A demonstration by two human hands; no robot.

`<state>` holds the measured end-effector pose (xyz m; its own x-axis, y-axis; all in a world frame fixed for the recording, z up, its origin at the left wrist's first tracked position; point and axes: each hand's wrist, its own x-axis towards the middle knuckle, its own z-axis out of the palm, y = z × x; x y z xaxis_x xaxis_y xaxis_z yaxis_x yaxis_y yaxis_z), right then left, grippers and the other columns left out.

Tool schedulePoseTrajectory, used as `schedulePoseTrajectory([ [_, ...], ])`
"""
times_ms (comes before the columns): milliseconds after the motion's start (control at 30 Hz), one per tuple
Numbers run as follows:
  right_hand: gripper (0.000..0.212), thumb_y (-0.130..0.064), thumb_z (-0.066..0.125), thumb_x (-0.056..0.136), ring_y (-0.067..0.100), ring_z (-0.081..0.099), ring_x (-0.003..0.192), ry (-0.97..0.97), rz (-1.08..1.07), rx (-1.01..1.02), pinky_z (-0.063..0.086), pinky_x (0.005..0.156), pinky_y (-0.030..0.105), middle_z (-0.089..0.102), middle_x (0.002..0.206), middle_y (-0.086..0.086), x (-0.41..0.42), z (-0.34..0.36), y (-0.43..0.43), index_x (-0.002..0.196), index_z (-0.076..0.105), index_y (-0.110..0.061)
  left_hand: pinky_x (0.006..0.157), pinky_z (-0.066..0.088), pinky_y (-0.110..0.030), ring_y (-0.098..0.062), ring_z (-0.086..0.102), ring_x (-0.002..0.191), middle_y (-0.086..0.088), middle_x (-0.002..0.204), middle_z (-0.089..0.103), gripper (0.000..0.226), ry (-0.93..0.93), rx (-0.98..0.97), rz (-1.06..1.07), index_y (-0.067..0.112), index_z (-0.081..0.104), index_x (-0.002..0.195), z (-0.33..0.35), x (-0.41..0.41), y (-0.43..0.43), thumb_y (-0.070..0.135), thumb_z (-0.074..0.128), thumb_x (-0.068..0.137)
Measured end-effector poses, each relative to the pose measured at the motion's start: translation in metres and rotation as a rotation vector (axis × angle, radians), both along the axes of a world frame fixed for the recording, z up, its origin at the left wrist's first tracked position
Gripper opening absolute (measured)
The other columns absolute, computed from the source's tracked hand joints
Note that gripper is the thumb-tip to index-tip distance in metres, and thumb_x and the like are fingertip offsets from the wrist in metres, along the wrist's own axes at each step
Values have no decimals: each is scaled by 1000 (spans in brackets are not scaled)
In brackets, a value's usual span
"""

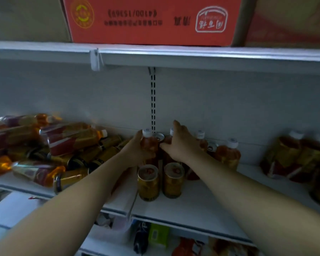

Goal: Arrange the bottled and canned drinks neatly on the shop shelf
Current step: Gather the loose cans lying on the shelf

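Standing near the shelf's (192,206) front edge are two gold cans (148,182). Just behind them, the left hand (137,152) curls its fingers round an upright white-capped bottle (150,143). The right hand (181,145) lies against the next bottle (167,139), fingers spread; whether it grips cannot be told. A pile of bottles (44,148) lies at the shelf's left end.

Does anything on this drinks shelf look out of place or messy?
Yes. On the left of the shelf, a heap of bottles and cans lies jumbled on its side, unlike the upright cans in the middle. The red carton above sits upside down.
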<state>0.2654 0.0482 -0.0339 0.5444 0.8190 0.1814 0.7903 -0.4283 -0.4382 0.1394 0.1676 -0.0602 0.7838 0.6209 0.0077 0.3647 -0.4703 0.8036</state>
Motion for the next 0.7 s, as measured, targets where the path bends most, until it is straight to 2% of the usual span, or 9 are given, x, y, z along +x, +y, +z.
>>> schedulePoseTrajectory([
  [100, 91, -50, 68, 81, 36, 43, 120, -68, -76, -83, 41, 92, 43, 37, 136, 19, -3, -3, 4, 147, 15, -16, 86, 53, -40, -19, 60, 102, -4, 114, 60, 81, -18, -24, 5, 17, 32, 139, -2, -3, 9, 12, 77, 72],
  [200, 82, -47, 66, 84, 36, 47, 112, -264, -98, -176, 37, 77, 40, 45, 128, 19, -7, -8, 3, 144, 15, -22, 88, 53, -41, -18, 63, 99, -2, 109, 64, 73, -57, -28, -7, 18, 39, 135, 0, -8, 11, 12, 75, 72],
  [267, 76, -44, 67, 85, 34, 51, 107, -260, -90, -144, 39, 74, 37, 48, 126, 15, -9, -8, 1, 141, 19, -26, 86, 54, -42, -18, 64, 95, 1, 105, 66, 63, -79, -30, -21, 22, 45, 129, 3, -12, 14, 14, 73, 74],
  [400, 68, -36, 65, 86, 30, 50, 111, -185, -45, 111, 46, 86, 41, 48, 127, 10, -14, -1, -7, 141, 25, -31, 74, 56, -36, -13, 67, 84, 8, 92, 69, 52, -224, -36, 20, 33, 53, 114, 21, -25, 22, 15, 74, 70],
  [467, 63, -33, 60, 89, 25, 49, 111, -118, -43, 317, 41, 84, 34, 47, 128, 10, -18, 14, -12, 143, 27, -31, 69, 51, -26, -4, 63, 85, 15, 93, 65, 53, -312, -3, -4, 44, 50, 106, 36, -31, 21, 17, 77, 69],
  [533, 69, -31, 63, 88, 11, 44, 112, -21, -78, 483, 35, 86, 26, 41, 135, 6, -23, 35, -19, 146, 25, -33, 65, 44, -18, 5, 58, 85, 22, 93, 61, 56, -376, 23, -29, 49, 47, 105, 53, -36, 16, 20, 78, 68],
  [600, 77, -33, 66, 86, -6, 33, 114, 18, -134, 606, 29, 91, 18, 36, 143, -1, -29, 52, -32, 148, 21, -34, 67, 41, -15, 11, 55, 84, 28, 95, 58, 62, -428, 44, -55, 48, 46, 114, 67, -41, 9, 24, 78, 67],
  [633, 79, -34, 67, 84, -7, 32, 118, 23, -160, 656, 28, 94, 17, 36, 144, -4, -33, 59, -41, 148, 20, -34, 67, 40, -13, 14, 55, 83, 32, 94, 58, 63, -459, 52, -78, 50, 47, 117, 73, -43, 3, 26, 78, 67],
  [700, 81, -35, 70, 81, 0, 39, 124, 47, -206, 742, 32, 97, 18, 39, 143, -10, -43, 68, -64, 146, 23, -37, 65, 40, -7, 25, 52, 83, 43, 91, 57, 61, -511, 66, -152, 64, 46, 107, 84, -46, -11, 28, 78, 69],
])
